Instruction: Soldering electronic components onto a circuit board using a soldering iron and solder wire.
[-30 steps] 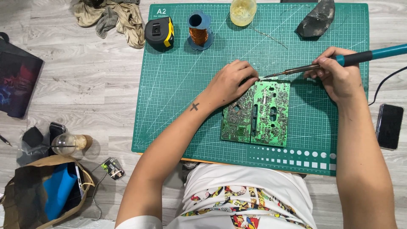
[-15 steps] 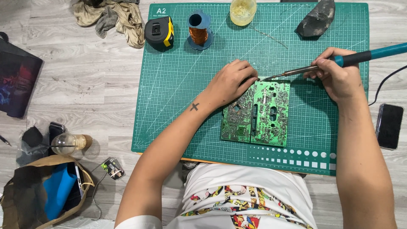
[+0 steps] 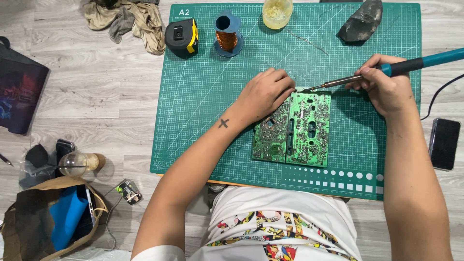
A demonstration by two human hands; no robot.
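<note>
A green circuit board [image 3: 299, 130] lies solder side up on the green cutting mat [image 3: 203, 96]. My left hand [image 3: 265, 92] rests curled on the board's top left corner, fingertips pinched at its upper edge; whether they hold anything is hidden. My right hand [image 3: 384, 87] grips a soldering iron [image 3: 386, 71] with a teal handle. The iron's metal tip meets the board's top edge right beside my left fingertips.
On the mat's far edge stand a black and yellow tape measure [image 3: 181, 35], a copper wire spool [image 3: 227, 34], a yellowish jar [image 3: 277, 12] and a dark sponge [image 3: 361, 21]. A black phone [image 3: 443, 143] lies right of the mat. A rag, a paper bag and a bulb lie on the floor at left.
</note>
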